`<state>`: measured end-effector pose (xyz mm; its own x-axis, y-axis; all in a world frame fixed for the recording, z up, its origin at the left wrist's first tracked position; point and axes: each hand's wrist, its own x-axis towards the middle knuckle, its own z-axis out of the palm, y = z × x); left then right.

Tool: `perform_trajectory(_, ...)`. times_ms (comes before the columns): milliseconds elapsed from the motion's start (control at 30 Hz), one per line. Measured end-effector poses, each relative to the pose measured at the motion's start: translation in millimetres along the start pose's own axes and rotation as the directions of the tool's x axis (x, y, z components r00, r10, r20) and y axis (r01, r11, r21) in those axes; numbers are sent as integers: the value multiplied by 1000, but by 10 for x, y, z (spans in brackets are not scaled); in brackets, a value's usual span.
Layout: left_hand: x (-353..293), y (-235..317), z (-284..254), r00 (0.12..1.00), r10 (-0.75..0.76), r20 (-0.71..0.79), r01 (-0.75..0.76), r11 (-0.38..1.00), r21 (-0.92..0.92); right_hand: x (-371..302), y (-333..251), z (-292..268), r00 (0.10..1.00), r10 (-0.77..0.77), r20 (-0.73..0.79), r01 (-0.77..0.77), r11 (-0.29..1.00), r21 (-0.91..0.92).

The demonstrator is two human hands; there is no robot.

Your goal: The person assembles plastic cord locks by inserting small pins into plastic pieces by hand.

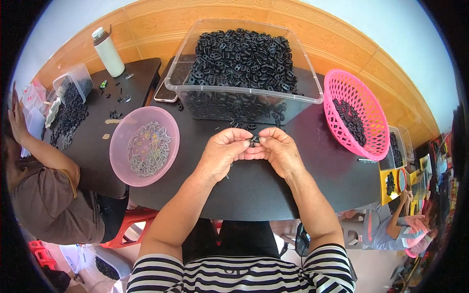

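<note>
Above the front part of the dark table, my left hand [224, 150] and my right hand [282, 152] meet, fingers closed in a pinch. Between their fingertips is a small black plastic piece [254, 140] with holes, partly covered by the thumbs. Just beyond stands a clear plastic bin [244, 93] heaped with similar black oval pieces [244, 58]. Left of my hands, a translucent pink bowl [117, 144] holds many small grey pieces [149, 151]. A bright pink lattice basket [373, 115] at the right contains more black pieces [349, 119].
At far left a co-worker's arm [49, 155] rests near a spilled black pile [71, 115] and a tipped clear tub [78, 83]. A white bottle [110, 56] stands behind. A phone [166, 93] lies beside the bin. Other people sit at far right.
</note>
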<state>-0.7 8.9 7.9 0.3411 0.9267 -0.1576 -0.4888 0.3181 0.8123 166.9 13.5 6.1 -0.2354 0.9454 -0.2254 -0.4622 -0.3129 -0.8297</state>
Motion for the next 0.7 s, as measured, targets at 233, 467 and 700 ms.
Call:
perform_trajectory(233,-11,22,-21,1000,29,-3,-29,1000,-8,-5,13,-59,999,-40,16,41,997,-72)
perform_trajectory(467,-10,7,-3,1000,20,6,-19,999,-28,-76,-45,45,995,-26,98,31,998,-51)
perform_trajectory(700,-1,13,-25,999,34,-13,-34,999,-14,-89,-94,9,996,56,66,-40,974,-222)
